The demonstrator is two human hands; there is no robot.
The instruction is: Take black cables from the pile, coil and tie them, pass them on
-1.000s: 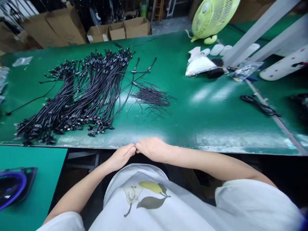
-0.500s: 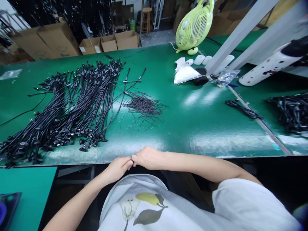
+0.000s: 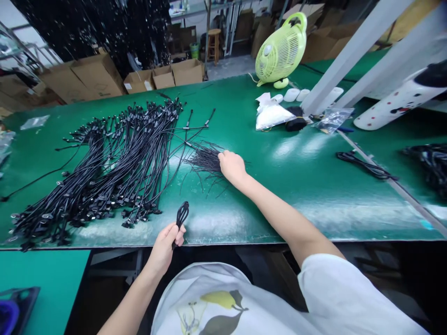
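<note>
Right hand on the tie pile, left hand holding a coiled cable.

The right hand (image 3: 232,166) pressed its curled fingers onto the thin black ties (image 3: 206,160), lying at its nine o'clock on the desk (image 3: 296,186); the left hand (image 3: 166,244) pinched the coiled cable (image 3: 181,215), its loop pointing to twelve o'clock.

I can read no words, brands or numbers anywhere; the white labels on the cardboard boxes (image 3: 139,81) behind my bench are too blurred.
</note>
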